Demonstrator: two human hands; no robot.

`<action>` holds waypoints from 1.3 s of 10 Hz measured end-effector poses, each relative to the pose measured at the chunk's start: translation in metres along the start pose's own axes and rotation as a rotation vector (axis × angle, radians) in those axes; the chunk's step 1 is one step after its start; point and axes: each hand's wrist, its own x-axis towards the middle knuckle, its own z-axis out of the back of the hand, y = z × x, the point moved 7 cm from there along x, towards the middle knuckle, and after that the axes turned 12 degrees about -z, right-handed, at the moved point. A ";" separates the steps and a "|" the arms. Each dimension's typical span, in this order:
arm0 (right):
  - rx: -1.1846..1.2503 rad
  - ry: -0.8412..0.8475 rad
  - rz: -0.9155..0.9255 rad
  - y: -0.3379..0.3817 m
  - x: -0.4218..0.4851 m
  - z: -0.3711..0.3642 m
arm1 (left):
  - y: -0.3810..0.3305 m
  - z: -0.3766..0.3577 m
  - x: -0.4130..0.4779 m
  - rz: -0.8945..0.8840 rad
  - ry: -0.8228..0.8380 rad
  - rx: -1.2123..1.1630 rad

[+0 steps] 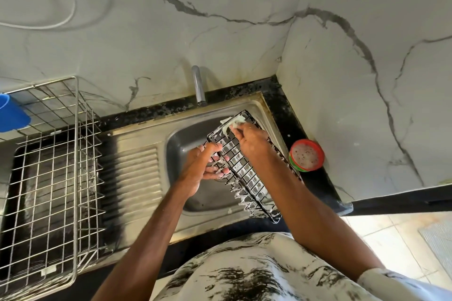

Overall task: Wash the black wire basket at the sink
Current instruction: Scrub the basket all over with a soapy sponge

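The black wire basket (pixel 247 173) is held tilted over the steel sink (pixel 186 144), its wires streaked with white foam. My left hand (pixel 203 166) grips the basket's left side, fingers curled through the wires. My right hand (pixel 249 137) holds a pale, soapy scrubbing pad (pixel 232 122) pressed against the basket's far end. The tap (pixel 198 85) stands behind the sink, with no water visibly running.
A large steel wire dish rack (pixel 49 173) sits on the drainboard to the left, with a blue plastic item (pixel 11 115) at its far corner. A red-and-green tub of soapy paste (pixel 307 155) stands on the black counter to the right. Marble-patterned walls meet in the corner.
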 end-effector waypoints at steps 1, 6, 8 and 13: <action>-0.256 -0.153 0.248 0.000 -0.005 -0.002 | 0.000 -0.001 0.001 -0.004 0.012 -0.001; -0.191 0.000 0.162 -0.011 0.006 -0.003 | -0.006 0.004 -0.002 -0.034 0.032 0.049; -0.475 0.023 0.376 -0.010 -0.021 -0.018 | -0.015 0.010 0.004 -0.112 0.011 0.072; -1.336 -0.087 1.070 -0.004 -0.047 -0.033 | -0.030 0.020 0.008 -0.142 -0.112 -0.013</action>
